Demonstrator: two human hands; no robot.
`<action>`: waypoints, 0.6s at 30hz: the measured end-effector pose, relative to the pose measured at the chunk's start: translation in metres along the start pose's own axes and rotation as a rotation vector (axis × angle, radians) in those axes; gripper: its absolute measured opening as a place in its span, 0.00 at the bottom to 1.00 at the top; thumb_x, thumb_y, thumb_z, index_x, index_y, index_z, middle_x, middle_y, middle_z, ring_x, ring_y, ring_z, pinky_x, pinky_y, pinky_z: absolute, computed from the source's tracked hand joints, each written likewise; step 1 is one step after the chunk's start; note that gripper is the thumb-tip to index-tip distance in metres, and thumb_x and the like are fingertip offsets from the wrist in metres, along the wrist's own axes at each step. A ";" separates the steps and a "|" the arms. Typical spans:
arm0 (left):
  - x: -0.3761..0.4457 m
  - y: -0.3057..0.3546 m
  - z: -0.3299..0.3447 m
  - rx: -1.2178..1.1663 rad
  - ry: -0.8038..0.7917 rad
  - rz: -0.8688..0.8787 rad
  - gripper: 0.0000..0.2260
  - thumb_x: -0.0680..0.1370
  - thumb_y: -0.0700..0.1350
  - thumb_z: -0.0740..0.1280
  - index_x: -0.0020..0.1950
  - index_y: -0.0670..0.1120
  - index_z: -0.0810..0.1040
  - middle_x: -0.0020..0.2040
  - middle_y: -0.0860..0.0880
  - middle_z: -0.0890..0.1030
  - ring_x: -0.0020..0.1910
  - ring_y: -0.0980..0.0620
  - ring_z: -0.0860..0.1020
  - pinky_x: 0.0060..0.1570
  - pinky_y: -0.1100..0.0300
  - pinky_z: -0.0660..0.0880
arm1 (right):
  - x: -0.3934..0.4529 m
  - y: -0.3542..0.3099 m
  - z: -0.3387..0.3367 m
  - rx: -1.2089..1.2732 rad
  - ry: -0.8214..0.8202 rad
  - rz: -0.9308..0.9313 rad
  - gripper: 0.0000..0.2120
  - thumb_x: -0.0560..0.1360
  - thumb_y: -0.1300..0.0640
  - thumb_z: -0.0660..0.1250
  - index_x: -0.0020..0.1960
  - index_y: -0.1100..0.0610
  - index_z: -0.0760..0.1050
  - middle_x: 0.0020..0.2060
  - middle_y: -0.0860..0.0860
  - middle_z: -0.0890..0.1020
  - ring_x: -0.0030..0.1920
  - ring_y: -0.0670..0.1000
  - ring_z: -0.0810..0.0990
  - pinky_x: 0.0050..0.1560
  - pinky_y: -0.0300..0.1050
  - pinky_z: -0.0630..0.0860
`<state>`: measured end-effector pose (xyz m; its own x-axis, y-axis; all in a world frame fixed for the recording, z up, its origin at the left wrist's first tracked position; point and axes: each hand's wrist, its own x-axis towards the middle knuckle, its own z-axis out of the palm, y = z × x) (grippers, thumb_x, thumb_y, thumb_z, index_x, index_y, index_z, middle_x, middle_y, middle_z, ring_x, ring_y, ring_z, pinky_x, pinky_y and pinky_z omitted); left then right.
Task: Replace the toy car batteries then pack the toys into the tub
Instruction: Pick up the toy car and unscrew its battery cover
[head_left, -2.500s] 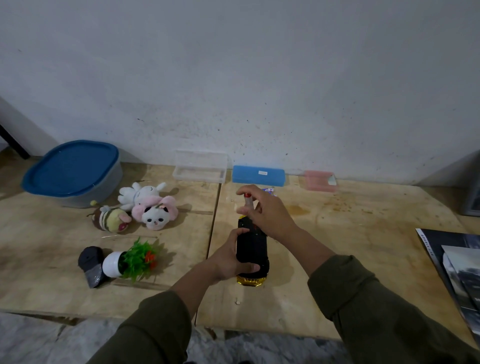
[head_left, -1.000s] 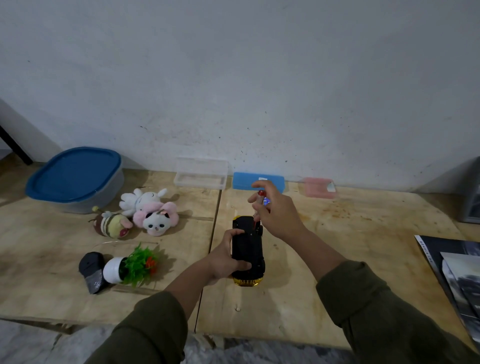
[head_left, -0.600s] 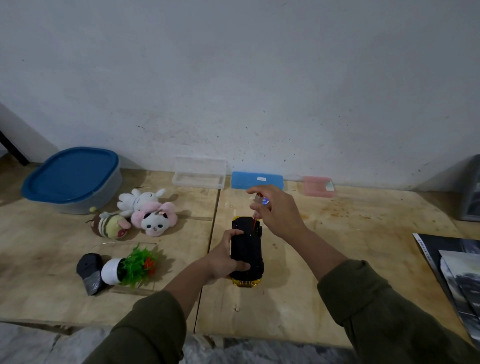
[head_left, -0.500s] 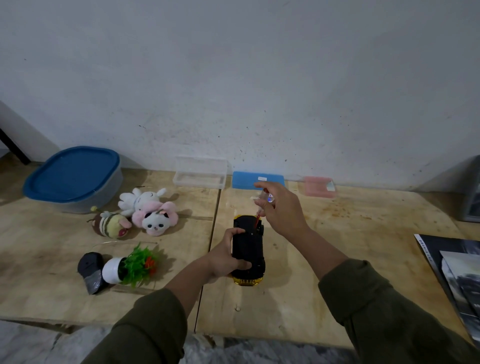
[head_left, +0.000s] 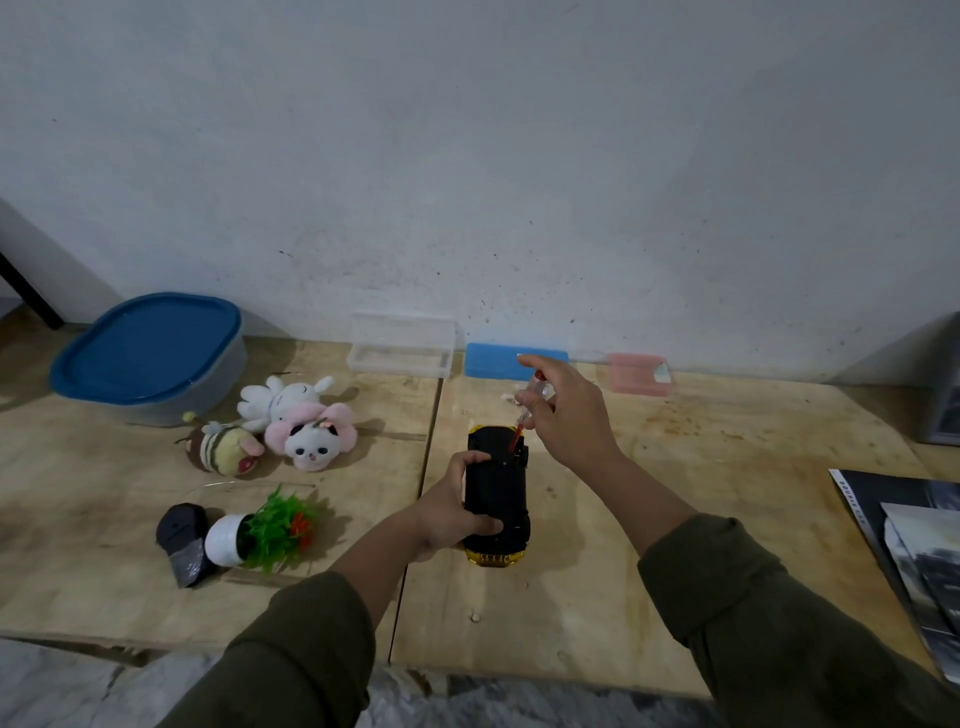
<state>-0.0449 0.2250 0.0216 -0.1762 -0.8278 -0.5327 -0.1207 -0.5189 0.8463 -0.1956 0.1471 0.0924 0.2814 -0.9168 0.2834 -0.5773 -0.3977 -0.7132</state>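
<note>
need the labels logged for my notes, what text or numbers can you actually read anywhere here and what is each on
Nothing can be read for certain.
Dark booklet at the table's right edge: small pale lettering along its spine, too small to read.
Blue case by the wall: a white sticker, blurred.
Pink box: a pale label at its corner, blurred.
Toy car, underside up: gold markings at its near end, not legible.

The toy car (head_left: 497, 493) lies upside down on the worktop (head_left: 597, 587), black underside up, yellow body showing at its near end. The tub (head_left: 150, 358), grey with a blue lid shut on it, stands at the far left by the wall. Just beside it lie a white bunny plush (head_left: 283, 397), a pink-hooded panda plush (head_left: 311, 441) and a striped bee plush (head_left: 223, 449), touching one another
</note>
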 end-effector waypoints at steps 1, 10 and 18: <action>0.000 0.000 0.000 -0.003 -0.003 0.001 0.33 0.72 0.32 0.71 0.65 0.59 0.60 0.64 0.43 0.73 0.60 0.43 0.76 0.44 0.55 0.80 | 0.000 0.000 0.000 0.002 0.002 -0.003 0.17 0.76 0.59 0.65 0.65 0.55 0.73 0.52 0.50 0.79 0.43 0.53 0.83 0.55 0.54 0.77; -0.002 0.000 -0.002 -0.001 0.012 0.032 0.33 0.72 0.31 0.70 0.65 0.60 0.60 0.65 0.43 0.71 0.60 0.42 0.75 0.36 0.62 0.79 | 0.000 0.007 -0.005 0.080 0.139 0.192 0.22 0.79 0.57 0.62 0.72 0.53 0.63 0.57 0.52 0.77 0.55 0.50 0.76 0.58 0.46 0.73; 0.006 -0.027 -0.004 -0.016 0.076 0.116 0.34 0.72 0.29 0.69 0.66 0.58 0.59 0.67 0.43 0.69 0.61 0.43 0.75 0.51 0.56 0.79 | -0.074 0.091 0.043 -0.239 -0.279 0.550 0.28 0.82 0.54 0.52 0.77 0.50 0.42 0.64 0.60 0.67 0.53 0.55 0.73 0.49 0.43 0.68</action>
<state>-0.0385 0.2329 -0.0048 -0.1133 -0.8959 -0.4296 -0.0879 -0.4216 0.9025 -0.2361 0.1797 -0.0212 0.0662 -0.9574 -0.2811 -0.8386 0.0993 -0.5357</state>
